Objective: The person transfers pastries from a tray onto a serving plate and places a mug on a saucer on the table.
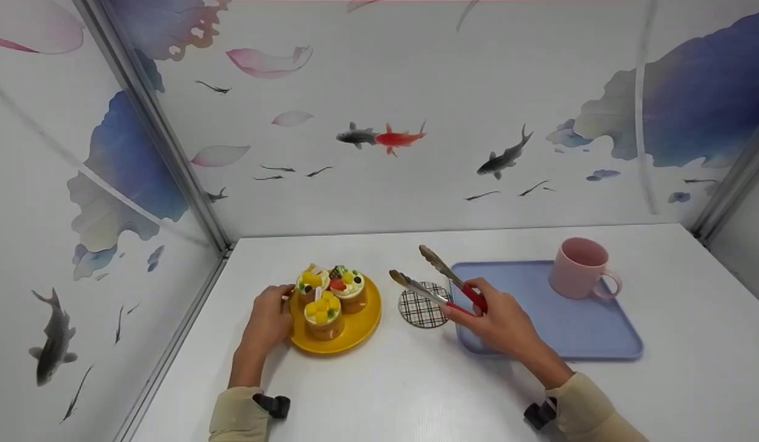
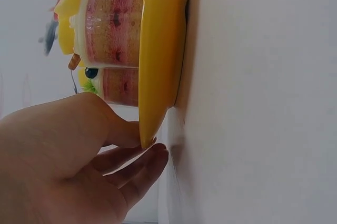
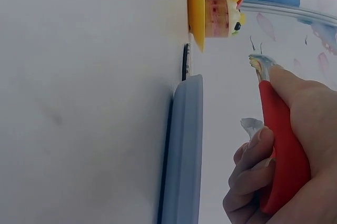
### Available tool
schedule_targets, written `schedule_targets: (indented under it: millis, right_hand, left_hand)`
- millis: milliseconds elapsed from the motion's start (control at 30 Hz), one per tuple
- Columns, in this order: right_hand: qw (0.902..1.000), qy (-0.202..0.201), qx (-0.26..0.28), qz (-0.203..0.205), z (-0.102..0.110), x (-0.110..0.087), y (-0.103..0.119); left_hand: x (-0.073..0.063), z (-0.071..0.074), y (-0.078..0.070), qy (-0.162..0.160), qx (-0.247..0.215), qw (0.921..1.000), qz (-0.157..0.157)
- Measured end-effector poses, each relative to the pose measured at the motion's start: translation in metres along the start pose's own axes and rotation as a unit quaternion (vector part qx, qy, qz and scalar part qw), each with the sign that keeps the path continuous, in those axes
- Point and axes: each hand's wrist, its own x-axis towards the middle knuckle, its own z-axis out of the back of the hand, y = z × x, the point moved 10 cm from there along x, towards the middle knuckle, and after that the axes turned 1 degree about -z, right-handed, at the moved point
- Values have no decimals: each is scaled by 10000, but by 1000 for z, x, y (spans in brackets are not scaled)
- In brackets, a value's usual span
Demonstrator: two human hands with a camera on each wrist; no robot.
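Note:
My left hand (image 1: 270, 320) pinches the left rim of a yellow plate (image 1: 361, 331), thumb on top and fingers at the underside in the left wrist view. On the plate stand three small dessert cups: one cup (image 1: 323, 317) in front with mango cubes, another cup (image 1: 350, 291) with a strawberry and a blueberry, and a third cup (image 1: 312, 281) behind. My right hand (image 1: 499, 319) grips metal tongs by their red handles (image 3: 284, 150). The tongs' tips (image 1: 404, 279) are spread apart with nothing between them, above a round plaid coaster (image 1: 425, 313).
A blue tray (image 1: 557, 344) lies on the right of the white table (image 1: 391, 393), beneath part of my right hand. A pink mug (image 1: 578, 270) stands upright on its far right part, handle to the right. White panels (image 1: 379, 202) with painted fish enclose the back and sides.

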Motion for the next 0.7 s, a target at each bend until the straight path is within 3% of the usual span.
schedule_targets:
  millis: [267, 700]
  right_hand:
    - [9998, 73, 160, -99, 12, -8, -9]
    - [9997, 67, 223, -106, 23, -17, -19]
  left_hand:
    - [0, 12, -3, -427, -32, 9990, 137]
    - [-3, 27, -26, -955, -112, 9950, -284]
